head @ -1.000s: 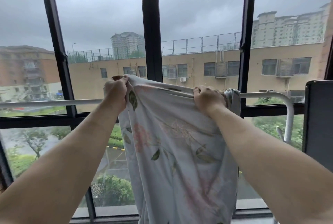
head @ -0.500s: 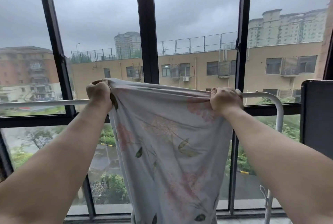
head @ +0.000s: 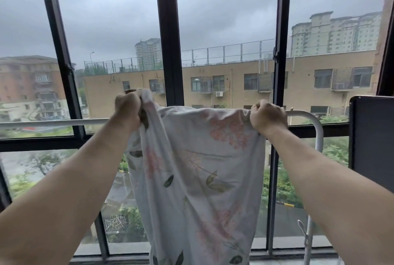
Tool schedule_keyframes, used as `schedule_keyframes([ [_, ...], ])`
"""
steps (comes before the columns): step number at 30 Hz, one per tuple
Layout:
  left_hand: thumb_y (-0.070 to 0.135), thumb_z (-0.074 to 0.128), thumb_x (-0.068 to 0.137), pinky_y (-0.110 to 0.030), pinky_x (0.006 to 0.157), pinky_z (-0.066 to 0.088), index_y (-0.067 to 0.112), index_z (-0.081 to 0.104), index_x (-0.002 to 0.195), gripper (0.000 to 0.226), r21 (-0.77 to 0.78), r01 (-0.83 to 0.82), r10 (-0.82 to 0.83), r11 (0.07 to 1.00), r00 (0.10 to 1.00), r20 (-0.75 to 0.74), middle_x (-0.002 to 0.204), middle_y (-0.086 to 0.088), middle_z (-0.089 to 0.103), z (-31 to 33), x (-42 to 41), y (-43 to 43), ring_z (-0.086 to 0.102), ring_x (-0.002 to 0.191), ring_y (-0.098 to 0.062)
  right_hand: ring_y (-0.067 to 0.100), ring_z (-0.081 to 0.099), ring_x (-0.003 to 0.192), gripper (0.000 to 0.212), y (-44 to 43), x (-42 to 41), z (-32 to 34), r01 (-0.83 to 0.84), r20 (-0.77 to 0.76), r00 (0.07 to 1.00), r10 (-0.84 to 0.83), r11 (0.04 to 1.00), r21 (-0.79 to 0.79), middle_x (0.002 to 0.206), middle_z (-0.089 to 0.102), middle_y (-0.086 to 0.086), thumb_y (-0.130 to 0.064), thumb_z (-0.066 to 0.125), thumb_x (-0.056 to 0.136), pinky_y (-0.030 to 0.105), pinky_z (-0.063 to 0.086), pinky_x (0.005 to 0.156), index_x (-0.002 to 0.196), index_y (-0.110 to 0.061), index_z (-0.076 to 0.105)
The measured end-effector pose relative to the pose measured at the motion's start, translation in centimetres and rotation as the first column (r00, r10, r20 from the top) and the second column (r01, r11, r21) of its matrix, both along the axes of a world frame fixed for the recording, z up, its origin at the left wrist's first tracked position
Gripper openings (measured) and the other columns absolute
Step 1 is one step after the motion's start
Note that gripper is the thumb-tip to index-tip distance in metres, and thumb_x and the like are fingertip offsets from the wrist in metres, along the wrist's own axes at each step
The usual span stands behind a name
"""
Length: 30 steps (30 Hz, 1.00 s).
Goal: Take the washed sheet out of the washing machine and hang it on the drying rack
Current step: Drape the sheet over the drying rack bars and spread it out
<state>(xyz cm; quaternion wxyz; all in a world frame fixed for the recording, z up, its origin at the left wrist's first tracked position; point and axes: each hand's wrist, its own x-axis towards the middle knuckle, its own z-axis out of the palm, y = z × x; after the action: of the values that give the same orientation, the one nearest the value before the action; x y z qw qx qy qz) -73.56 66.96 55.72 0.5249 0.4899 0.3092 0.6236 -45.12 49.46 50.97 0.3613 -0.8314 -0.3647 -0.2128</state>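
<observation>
Both hands are clenched on the floral sheet's top edge: the left hand [head: 128, 107] bunches one corner just above the drying rack's white bar [head: 53, 123], the right hand [head: 267, 116] grips at the bar. The floral sheet [head: 198, 179] hangs down before the black-framed window [head: 169, 36].

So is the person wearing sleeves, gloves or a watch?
No. The left forearm and right forearm are bare, with no sleeves in view. The left hand and right hand have no gloves, and no watch or ring shows.
</observation>
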Motion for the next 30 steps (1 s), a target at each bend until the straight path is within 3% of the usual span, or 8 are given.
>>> schedule_keyframes([
  [3,0.003,0.054,0.095,-0.03,0.061,0.057,0.007,0.062,0.104,0.013,0.086,0.126,-0.108,0.988,0.977,-0.181,0.098,-0.009,0.066,1.4,3.6,-2.8,0.064,0.084,-0.02,0.03,0.06,0.092,0.028,0.6,-1.5,0.0,-0.196,0.007,0.981,0.196,0.98,0.028,0.104,0.069,0.01,-0.025,0.04,0.101,0.041,0.051,0.084,0.115,-0.011,0.061],
  [7,0.009,0.054,0.097,-0.027,0.061,0.054,0.014,0.06,0.1,0.008,0.148,0.264,-0.205,0.953,0.923,-0.325,0.096,-0.006,0.063,3.5,8.8,-7.0,0.061,0.084,-0.018,0.015,0.056,0.074,0.028,0.7,-4.0,0.9,-0.466,-0.09,0.879,0.468,0.884,0.046,0.095,0.063,0.002,-0.03,0.038,0.105,0.028,0.043,0.06,0.12,-0.014,0.056],
  [12,-0.008,0.047,0.082,-0.043,0.067,0.054,0.007,0.062,0.085,0.022,0.128,0.513,-0.426,0.849,0.806,-0.41,0.084,-0.019,0.06,5.1,13.6,-10.3,0.062,0.079,-0.035,0.019,0.06,0.099,0.027,-0.4,-4.4,1.5,-0.641,-0.29,0.606,0.74,0.671,0.373,0.104,0.065,-0.002,-0.033,0.047,0.092,0.036,0.05,0.086,0.11,-0.022,0.063],
  [14,-0.005,0.05,0.086,-0.044,0.072,0.056,0.009,0.064,0.092,0.021,0.034,0.572,-0.509,0.82,0.754,-0.414,0.085,-0.014,0.065,4.9,14.6,-10.8,0.066,0.075,-0.031,0.016,0.062,0.088,0.026,-1.2,-3.4,1.4,-0.668,-0.284,0.479,0.83,0.555,0.496,0.091,0.067,0.0,-0.024,0.048,0.084,0.027,0.051,0.074,0.097,-0.012,0.067],
  [18,0.01,0.056,0.092,-0.051,0.082,0.057,0.015,0.07,0.105,0.02,-0.032,0.572,-0.531,0.819,0.736,-0.419,0.096,-0.01,0.073,4.8,15.8,-10.4,0.071,0.089,-0.032,0.02,0.064,0.093,0.058,-2.0,-1.8,0.2,-0.512,-0.308,0.667,0.678,0.718,0.471,0.107,0.062,0.003,-0.05,0.068,0.078,0.036,0.057,0.075,0.117,-0.016,0.043],
  [21,-0.001,0.047,0.093,-0.044,0.084,0.059,0.008,0.07,0.107,0.029,-0.029,0.627,-0.572,0.778,0.689,-0.445,0.1,-0.014,0.072,5.0,16.8,-10.2,0.072,0.085,-0.031,0.015,0.061,0.08,0.06,-1.6,-1.9,-0.7,-0.412,-0.025,0.894,0.448,0.842,0.348,0.102,0.057,0.002,-0.06,0.069,0.08,0.028,0.052,0.062,0.11,-0.019,0.037],
  [27,-0.016,0.042,0.089,-0.044,0.083,0.06,-0.001,0.066,0.116,0.039,-0.036,0.733,-0.637,0.679,0.565,-0.524,0.112,-0.023,0.068,5.2,17.5,-10.6,0.072,0.092,-0.036,0.01,0.053,0.066,0.032,-0.7,-2.8,-0.6,-0.163,-0.024,0.983,0.18,0.934,0.317,0.102,0.049,0.009,-0.036,0.058,0.095,0.019,0.048,0.051,0.112,-0.013,0.043],
  [30,-0.01,0.048,0.093,-0.036,0.071,0.062,0.009,0.068,0.119,0.038,0.114,0.661,-0.416,0.741,0.586,-0.695,0.103,-0.019,0.071,5.0,16.6,-9.5,0.073,0.072,-0.024,0.018,0.055,0.071,0.027,-0.4,-2.1,-0.2,-0.082,-0.014,0.996,0.092,0.944,0.321,0.097,0.052,0.009,-0.033,0.046,0.101,0.021,0.041,0.054,0.106,-0.008,0.054],
])
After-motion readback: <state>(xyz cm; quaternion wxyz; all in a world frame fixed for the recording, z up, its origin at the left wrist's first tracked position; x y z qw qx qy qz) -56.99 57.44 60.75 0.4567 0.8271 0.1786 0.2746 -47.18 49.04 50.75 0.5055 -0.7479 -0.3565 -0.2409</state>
